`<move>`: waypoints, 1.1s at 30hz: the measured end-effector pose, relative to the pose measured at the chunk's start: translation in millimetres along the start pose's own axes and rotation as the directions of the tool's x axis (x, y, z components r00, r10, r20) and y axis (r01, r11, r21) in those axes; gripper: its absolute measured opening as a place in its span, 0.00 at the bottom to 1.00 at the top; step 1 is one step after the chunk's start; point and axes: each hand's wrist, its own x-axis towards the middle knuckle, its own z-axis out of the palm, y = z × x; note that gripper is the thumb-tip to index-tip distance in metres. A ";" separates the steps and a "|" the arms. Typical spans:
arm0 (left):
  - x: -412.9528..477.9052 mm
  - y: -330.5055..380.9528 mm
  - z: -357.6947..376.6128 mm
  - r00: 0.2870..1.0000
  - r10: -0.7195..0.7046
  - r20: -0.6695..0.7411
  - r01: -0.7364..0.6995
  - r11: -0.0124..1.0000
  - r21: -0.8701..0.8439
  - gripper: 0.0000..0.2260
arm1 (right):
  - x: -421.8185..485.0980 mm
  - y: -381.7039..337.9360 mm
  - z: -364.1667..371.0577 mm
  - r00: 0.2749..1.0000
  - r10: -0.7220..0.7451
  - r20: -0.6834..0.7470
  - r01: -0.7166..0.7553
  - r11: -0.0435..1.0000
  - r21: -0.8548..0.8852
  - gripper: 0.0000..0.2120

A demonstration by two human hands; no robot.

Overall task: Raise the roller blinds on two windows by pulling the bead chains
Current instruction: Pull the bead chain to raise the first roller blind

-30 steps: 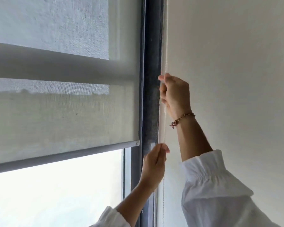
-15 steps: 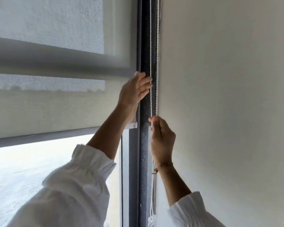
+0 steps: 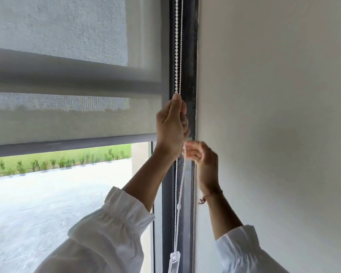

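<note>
A grey, see-through roller blind (image 3: 71, 119) covers the upper window; its dark bottom bar (image 3: 67, 145) hangs level above the view outside. The white bead chain (image 3: 177, 46) runs down along the dark window frame (image 3: 189, 56) in two strands to a clear plastic clip (image 3: 174, 261) at the bottom. My left hand (image 3: 172, 125) is a fist closed around the chain, just right of the blind's edge. My right hand (image 3: 204, 162) is lower and to the right, blurred, fingers loosely apart, with the fingertips beside the chain's right strand.
A plain white wall (image 3: 274, 115) fills the right half, right beside the frame. Through the glass (image 3: 57, 194) I see a paved area and a strip of grass with small shrubs. White sleeves cover both forearms.
My left hand went from open beside the frame to gripping the chain. My right hand let go of the chain and opened. The bottom bar has risen a little.
</note>
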 end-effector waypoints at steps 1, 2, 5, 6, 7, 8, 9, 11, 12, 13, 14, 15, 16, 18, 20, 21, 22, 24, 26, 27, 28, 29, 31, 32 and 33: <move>-6.7 -4.8 -2.2 1.000 -0.005 0.006 0.005 1.000 0.022 0.18 | 14.0 -17.0 1.2 1.000 0.009 -0.021 -0.008 0.998 0.055 0.16; -14.8 -11.7 -4.2 1.000 -0.025 0.009 0.025 0.999 0.039 0.18 | 27.2 -34.2 3.4 0.999 0.022 -0.027 -0.019 0.994 0.109 0.15; -44.1 -40.8 -10.4 0.990 -0.140 -0.023 0.141 0.986 0.085 0.18 | 56.2 -86.9 13.5 0.999 0.016 0.031 -0.023 0.971 0.237 0.13; -53.7 -52.9 -13.9 0.986 -0.165 -0.031 0.167 0.979 0.120 0.18 | 62.6 -101.9 18.2 0.999 0.001 0.054 -0.014 0.970 0.242 0.11; -62.7 -64.6 -18.0 0.984 -0.174 -0.033 0.177 0.969 0.173 0.19 | 66.9 -115.4 23.2 0.998 -0.020 0.056 0.009 0.980 0.199 0.09; -71.4 -74.9 -22.6 0.983 -0.179 -0.032 0.181 0.956 0.233 0.19 | 71.6 -123.5 28.1 0.998 -0.036 0.046 0.029 0.990 0.138 0.08; -78.6 -83.4 -26.5 0.983 -0.179 -0.025 0.179 0.941 0.287 0.18 | 75.8 -127.1 32.2 0.999 -0.049 0.019 0.047 0.996 0.071 0.08; -88.6 -93.2 -29.8 0.987 -0.163 0.005 0.151 0.922 0.357 0.17 | 80.9 -123.0 37.9 0.992 -0.096 -0.082 0.095 0.995 -0.010 0.10; -90.4 -94.4 -30.1 0.988 -0.154 0.027 0.133 0.915 0.381 0.17 | 81.5 -117.8 39.7 0.977 -0.155 -0.145 0.150 0.988 -0.047 0.11; -89.9 -92.5 -29.6 0.986 -0.158 0.051 0.124 0.907 0.403 0.17 | 80.2 -112.7 40.6 0.953 -0.233 -0.192 0.218 0.971 -0.095 0.12; -86.4 -89.8 -29.9 0.981 -0.181 0.074 0.136 0.902 0.410 0.18 | 77.9 -109.5 41.4 0.925 -0.315 -0.211 0.288 0.946 -0.148 0.12; -80.3 -85.3 -30.3 0.970 -0.223 0.094 0.170 0.904 0.393 0.18 | 75.4 -109.0 42.3 0.898 -0.387 -0.209 0.349 0.916 -0.198 0.12; -72.5 -80.3 -31.6 0.956 -0.271 0.116 0.216 0.912 0.348 0.19 | 72.6 -110.3 42.6 0.873 -0.441 -0.208 0.393 0.889 -0.236 0.12; -52.1 -66.0 -35.4 0.938 -0.326 0.115 0.290 0.923 0.253 0.21 | 68.3 -113.6 41.2 0.830 -0.509 -0.227 0.451 0.853 -0.262 0.12; -27.3 -48.1 -35.5 0.939 -0.343 0.007 0.335 0.922 0.195 0.22 | 64.2 -113.6 38.4 0.799 -0.547 -0.248 0.493 0.834 -0.250 0.11; -15.6 -38.5 -33.2 0.935 -0.352 -0.049 0.354 0.918 0.180 0.21 | 60.2 -111.4 38.0 0.797 -0.549 -0.251 0.497 0.833 -0.243 0.11; -5.2 -27.1 -28.8 0.936 -0.343 -0.080 0.351 0.922 0.163 0.20 | 55.0 -108.7 38.2 0.796 -0.552 -0.248 0.500 0.831 -0.244 0.11; 13.2 -3.7 -17.8 0.960 -0.267 -0.080 0.275 0.954 0.119 0.19 | 42.8 -99.4 38.7 0.793 -0.563 -0.232 0.504 0.821 -0.267 0.11; 28.6 20.1 -5.6 0.980 -0.191 -0.050 0.194 0.979 0.069 0.18 | 30.6 -84.8 36.8 0.791 -0.569 -0.227 0.507 0.816 -0.278 0.12; 35.1 31.1 0.8 0.987 -0.156 -0.027 0.157 0.986 0.054 0.18 | 24.1 -76.6 34.5 0.789 -0.570 -0.227 0.507 0.814 -0.283 0.12; 40.3 40.8 7.7 0.992 -0.125 -0.002 0.125 0.991 0.046 0.18 | 17.4 -68.4 31.6 0.789 -0.572 -0.226 0.505 0.812 -0.292 0.11; 44.2 49.0 14.7 0.994 -0.105 0.020 0.104 0.994 0.043 0.17 | 10.0 -61.4 28.7 0.790 -0.570 -0.224 0.499 0.811 -0.304 0.11; 48.4 59.4 29.1 0.994 -0.091 0.057 0.089 0.995 0.037 0.14 | -3.9 -50.1 23.1 0.793 -0.568 -0.219 0.489 0.808 -0.328 0.11; 48.9 61.6 36.3 0.993 -0.094 0.071 0.091 0.995 0.038 0.12 | -9.6 -45.8 20.8 0.791 -0.571 -0.219 0.488 0.806 -0.335 0.12; 48.9 62.0 42.5 0.992 -0.101 0.072 0.099 0.994 0.039 0.10 | -13.7 -42.6 19.3 0.790 -0.572 -0.221 0.488 0.804 -0.338 0.13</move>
